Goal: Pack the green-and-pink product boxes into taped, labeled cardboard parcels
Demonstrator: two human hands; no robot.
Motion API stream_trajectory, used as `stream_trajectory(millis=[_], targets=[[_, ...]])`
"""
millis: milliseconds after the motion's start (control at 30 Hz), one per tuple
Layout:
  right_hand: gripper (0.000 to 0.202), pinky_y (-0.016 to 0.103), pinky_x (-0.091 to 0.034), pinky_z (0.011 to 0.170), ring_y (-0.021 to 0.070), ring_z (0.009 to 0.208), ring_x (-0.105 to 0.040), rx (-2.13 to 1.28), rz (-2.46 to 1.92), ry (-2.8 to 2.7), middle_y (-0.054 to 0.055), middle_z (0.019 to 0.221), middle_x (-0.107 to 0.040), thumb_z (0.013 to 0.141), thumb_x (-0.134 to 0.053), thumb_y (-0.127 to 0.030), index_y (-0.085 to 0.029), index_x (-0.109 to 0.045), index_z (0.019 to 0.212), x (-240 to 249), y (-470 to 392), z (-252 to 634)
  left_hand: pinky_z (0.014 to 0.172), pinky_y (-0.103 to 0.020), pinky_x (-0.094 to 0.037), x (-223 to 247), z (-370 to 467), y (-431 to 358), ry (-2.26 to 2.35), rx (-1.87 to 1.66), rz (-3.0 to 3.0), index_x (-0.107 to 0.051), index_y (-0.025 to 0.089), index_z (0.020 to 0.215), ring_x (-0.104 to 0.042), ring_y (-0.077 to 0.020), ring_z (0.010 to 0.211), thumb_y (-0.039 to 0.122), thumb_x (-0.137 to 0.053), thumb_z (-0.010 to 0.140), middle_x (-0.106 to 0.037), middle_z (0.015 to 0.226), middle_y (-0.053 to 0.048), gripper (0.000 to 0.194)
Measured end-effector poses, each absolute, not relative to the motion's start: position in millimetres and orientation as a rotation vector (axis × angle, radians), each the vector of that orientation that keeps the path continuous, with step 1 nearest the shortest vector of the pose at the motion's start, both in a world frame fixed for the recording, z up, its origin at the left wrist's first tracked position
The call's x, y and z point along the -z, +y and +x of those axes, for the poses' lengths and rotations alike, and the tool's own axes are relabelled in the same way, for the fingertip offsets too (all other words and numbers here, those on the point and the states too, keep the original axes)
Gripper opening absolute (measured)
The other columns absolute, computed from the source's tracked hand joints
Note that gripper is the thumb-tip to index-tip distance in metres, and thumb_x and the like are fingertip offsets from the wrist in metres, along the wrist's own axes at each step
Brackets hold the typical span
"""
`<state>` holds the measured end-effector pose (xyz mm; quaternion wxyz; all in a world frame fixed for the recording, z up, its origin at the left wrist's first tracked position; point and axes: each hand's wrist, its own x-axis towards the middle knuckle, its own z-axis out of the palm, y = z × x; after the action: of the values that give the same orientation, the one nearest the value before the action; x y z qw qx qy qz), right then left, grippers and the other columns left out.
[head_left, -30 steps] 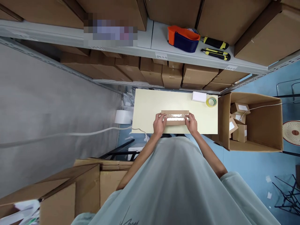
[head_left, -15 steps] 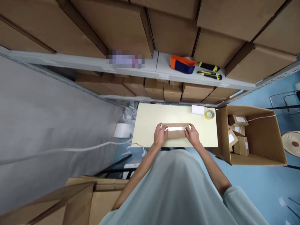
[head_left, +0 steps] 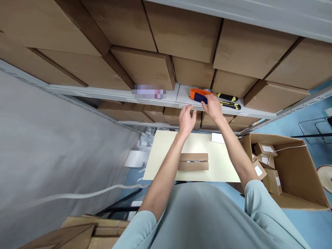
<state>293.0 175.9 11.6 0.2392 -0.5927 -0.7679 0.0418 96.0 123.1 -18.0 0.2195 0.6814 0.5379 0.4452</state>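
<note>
My right hand (head_left: 213, 106) is at the shelf edge, its fingers closed on the orange and dark blue tape dispenser (head_left: 199, 96). Just to the left, my left hand (head_left: 187, 119) is raised with its fingers apart and nothing in it. Two black and yellow cutters (head_left: 230, 105) lie on the shelf right of the dispenser. Below my hands, a long brown cardboard box (head_left: 193, 166) rests on the pale yellow table (head_left: 163, 155); a narrow gap runs along its top, with something shiny inside.
Cardboard boxes fill the grey shelf (head_left: 171, 100) ahead. A white box (head_left: 218, 138) stands at the table's back right. Right of the table, a large open carton (head_left: 302, 173) holds several small boxes. A white cable (head_left: 85, 196) hangs at the left.
Both hands have let go of the long box and moved forward and up to the shelf. My right hand has reached the tape dispenser. The view has tilted upward.
</note>
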Motion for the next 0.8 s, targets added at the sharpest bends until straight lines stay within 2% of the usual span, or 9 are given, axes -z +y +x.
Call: stream_trajectory(millis=[167, 267, 400, 467, 567, 667, 800], targets=[[0.055, 0.076, -0.039, 0.125, 0.0483, 0.139, -0.063, -0.125, -1.86, -2.143, 0.034, 0.14, -0.07, 0.112, -0.062, -0.048, -0.003, -0.062, 0.144, 0, 228, 287, 0.121, -0.045, -0.056, 7, 102, 169, 1.49, -1.205, 1.865, -0.075, 0.02, 0.13, -0.073, -0.0299, 0.131, 0.022, -0.066, 0.104, -0.076, 0.136, -0.014, 0.028], [0.052, 0.074, -0.036, 0.127, 0.0472, 0.138, -0.064, -0.127, -1.915, -2.124, 0.033, 0.135, -0.073, 0.11, -0.068, -0.045, -0.003, -0.064, 0.139, 7, 231, 284, 0.122, -0.047, -0.056, 12, 102, 178, 1.518, -1.177, 1.824, -0.075, 0.018, 0.131, -0.073, -0.0305, 0.13, 0.021, -0.066, 0.103, -0.076, 0.137, -0.016, 0.03], [0.048, 0.07, -0.038, 0.127, 0.045, 0.135, -0.066, -0.19, -1.819, -2.136, 0.03, 0.132, -0.075, 0.113, -0.063, -0.044, -0.005, -0.064, 0.142, 5, 217, 285, 0.119, -0.048, -0.059, 19, 102, 179, 1.546, -1.202, 1.726, -0.07, 0.016, 0.14, -0.074, -0.0305, 0.128, 0.021, -0.07, 0.101, -0.073, 0.143, -0.019, 0.039], [0.046, 0.069, -0.041, 0.126, 0.0438, 0.13, -0.068, -0.196, -1.721, -2.158, 0.028, 0.129, -0.076, 0.115, -0.058, -0.046, -0.009, -0.065, 0.141, 2, 198, 289, 0.116, -0.046, -0.062, 22, 100, 171, 1.552, -1.247, 1.666, -0.065, 0.017, 0.148, -0.074, -0.0293, 0.129, 0.023, -0.07, 0.103, -0.069, 0.15, -0.02, 0.046], [0.043, 0.065, -0.046, 0.123, 0.0421, 0.124, -0.071, -0.199, -1.601, -2.186, 0.023, 0.125, -0.078, 0.116, -0.054, -0.05, -0.015, -0.068, 0.137, -4, 146, 295, 0.112, -0.041, -0.064, 23, 92, 140, 1.494, -1.352, 1.611, -0.061, 0.02, 0.154, -0.072, -0.0272, 0.136, 0.038, -0.064, 0.112, -0.066, 0.155, -0.019, 0.046], [0.042, 0.062, -0.051, 0.118, 0.0417, 0.122, -0.072, -0.242, -1.533, -2.188, 0.018, 0.12, -0.079, 0.116, -0.053, -0.057, -0.022, -0.07, 0.134, -8, 79, 300, 0.112, -0.04, -0.066, 19, 82, 85, 1.375, -1.425, 1.626, -0.065, 0.024, 0.15, -0.072, -0.0265, 0.139, 0.053, -0.054, 0.117, -0.068, 0.152, -0.017, 0.046], [0.038, 0.057, -0.054, 0.114, 0.0379, 0.112, -0.073, -0.242, -1.489, -2.167, 0.014, 0.108, -0.079, 0.116, -0.054, -0.058, -0.026, -0.072, 0.122, -7, -4, 301, 0.11, -0.04, -0.067, 6, 66, 7, 1.334, -1.435, 1.658, -0.071, 0.025, 0.143, -0.072, -0.0259, 0.138, 0.054, -0.057, 0.116, -0.071, 0.147, -0.015, 0.042]])
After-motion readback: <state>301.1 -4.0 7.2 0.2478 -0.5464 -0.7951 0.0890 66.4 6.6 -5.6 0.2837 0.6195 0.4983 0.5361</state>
